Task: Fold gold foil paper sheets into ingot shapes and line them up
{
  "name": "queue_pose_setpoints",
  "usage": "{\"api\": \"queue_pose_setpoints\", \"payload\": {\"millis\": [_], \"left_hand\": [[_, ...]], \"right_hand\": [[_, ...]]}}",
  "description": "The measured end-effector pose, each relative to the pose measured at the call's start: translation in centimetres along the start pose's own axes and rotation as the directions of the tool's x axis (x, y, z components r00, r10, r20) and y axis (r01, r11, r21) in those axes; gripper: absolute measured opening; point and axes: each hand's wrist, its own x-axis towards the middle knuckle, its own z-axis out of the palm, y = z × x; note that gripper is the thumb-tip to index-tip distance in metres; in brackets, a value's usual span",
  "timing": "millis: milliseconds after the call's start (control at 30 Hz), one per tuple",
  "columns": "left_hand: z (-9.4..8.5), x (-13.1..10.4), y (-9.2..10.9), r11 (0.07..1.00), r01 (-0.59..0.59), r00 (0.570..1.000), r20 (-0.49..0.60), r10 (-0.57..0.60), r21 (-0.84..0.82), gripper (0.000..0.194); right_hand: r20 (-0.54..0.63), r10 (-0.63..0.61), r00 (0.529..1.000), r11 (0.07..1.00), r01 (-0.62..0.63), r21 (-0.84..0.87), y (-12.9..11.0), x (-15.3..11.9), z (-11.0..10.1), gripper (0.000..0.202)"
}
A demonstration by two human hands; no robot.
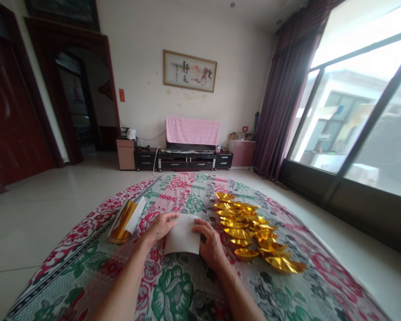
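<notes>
A white sheet of paper (182, 237) lies between my hands over the flowered tablecloth, its near edge bowed slightly. My left hand (162, 226) grips its far left corner, fingers closed at the edge. On the opposite side my right hand (211, 243) holds the right edge, fingers bent over the top of the sheet. Something small and dark shows beneath the right fingers, too hidden to name. To the right stand rows of folded gold foil paper ingots (246, 254). A curled stack of gold foil sheets (126, 219) with white backs lies to the left.
The round table's flowered cloth (172, 292) spreads under everything. Beyond it, a low black TV cabinet (173, 164) stands by the wall, with a pink cloth (193, 130) draped above it. A purple curtain (277, 102) and large windows are on the right, a dark red door (13, 107) on the left.
</notes>
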Motion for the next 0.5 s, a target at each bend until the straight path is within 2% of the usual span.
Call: {"api": "queue_pose_setpoints", "payload": {"millis": [200, 500], "left_hand": [[0.3, 0.7, -0.8, 0.993, -0.029, 0.997, -0.071, 0.038, 0.118, 0.035], [0.0, -0.1, 0.9, 0.962, 0.009, 0.999, -0.040, 0.002, 0.274, 0.032]], "right_hand": [[0.022, 0.016, 1.000, 0.998, -0.015, -0.062, 0.3, -0.2, 0.2, 0.037], [0.133, 0.047, 0.990, 0.974, -0.016, -0.227, 0.0, -0.5, -0.2, 0.040]]}}
